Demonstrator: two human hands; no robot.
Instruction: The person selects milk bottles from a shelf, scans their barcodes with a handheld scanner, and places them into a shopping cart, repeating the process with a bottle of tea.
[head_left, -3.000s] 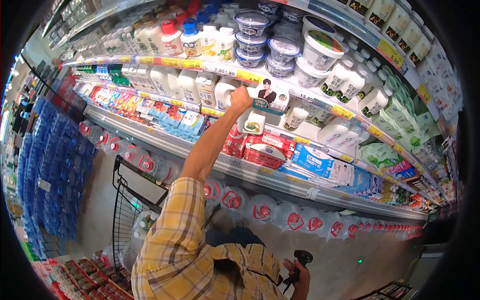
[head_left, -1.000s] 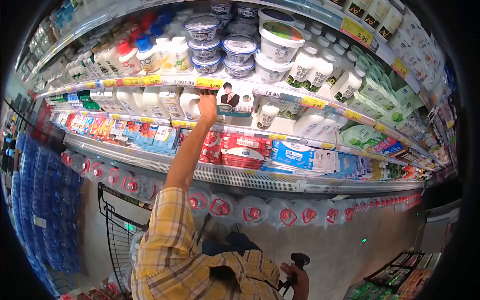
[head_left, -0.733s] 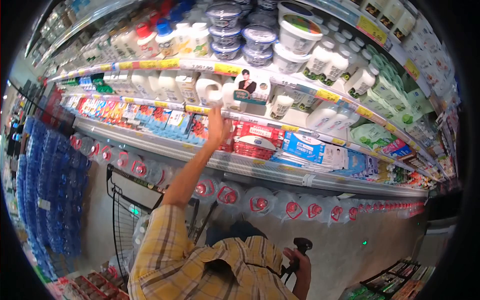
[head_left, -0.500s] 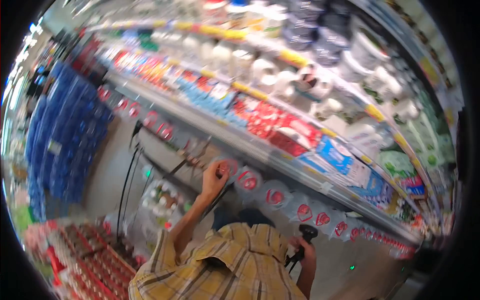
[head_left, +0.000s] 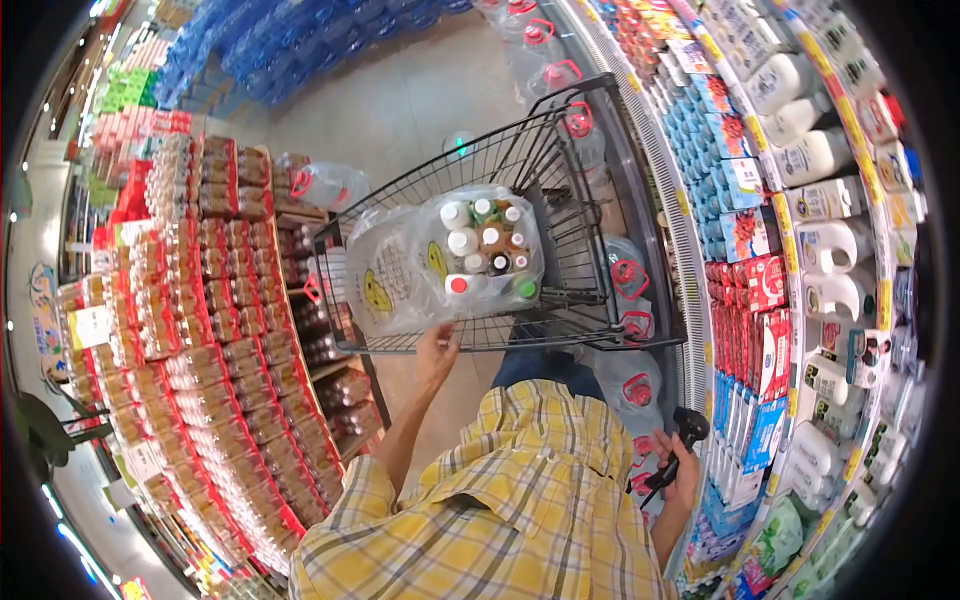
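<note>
At the near side rail of a black wire shopping cart [head_left: 470, 345] is my left hand [head_left: 437, 352], its fingers curled over the rail. Inside the cart lies a clear plastic bag [head_left: 385, 255] with yellow printed figures, and several bottles [head_left: 490, 240] with white, red, green and black caps stand in it. My right hand [head_left: 678, 475], low on the right, is wrapped round the grip of a black hand-held device [head_left: 690, 428] with a wider head. Its exact kind does not show.
Stacked red-trimmed packs of jars [head_left: 210, 370] rise on the left. Blue-wrapped bottle packs [head_left: 290, 45] stand beyond the cart. Shelves of milk jugs [head_left: 830, 245] and cartons run along the right, with large red-handled water bottles [head_left: 635, 390] on the floor below.
My view has turned and now looks down into the cart, with the shelves running upright on the right. My left hand sits at the cart's side; my right still grips the black device.
</note>
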